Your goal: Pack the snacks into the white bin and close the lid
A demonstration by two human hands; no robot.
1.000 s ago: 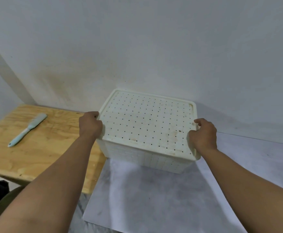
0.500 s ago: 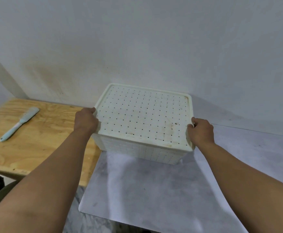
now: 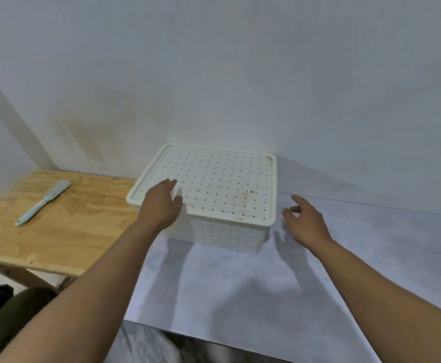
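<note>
The white bin [image 3: 230,235] with woven-pattern sides stands on the grey mat against the wall. Its perforated white lid [image 3: 219,182] lies flat on top, covering it. No snacks are visible; the inside is hidden. My left hand [image 3: 161,203] is over the lid's near left corner, fingers spread, palm down, seemingly resting on it. My right hand [image 3: 304,221] hovers just right of the bin's front right corner, fingers apart, holding nothing and a small gap away from the bin.
A plywood table [image 3: 64,221] adjoins on the left, with a pale blue brush [image 3: 42,203] lying on it. The grey mat [image 3: 266,284] extends toward me and to the right. A white wall stands directly behind the bin.
Both hands have let go of the bin's sides. The left hand moved onto the lid's corner and the right hand drew away to the right, fingers opened. The bin sits farther from me.
</note>
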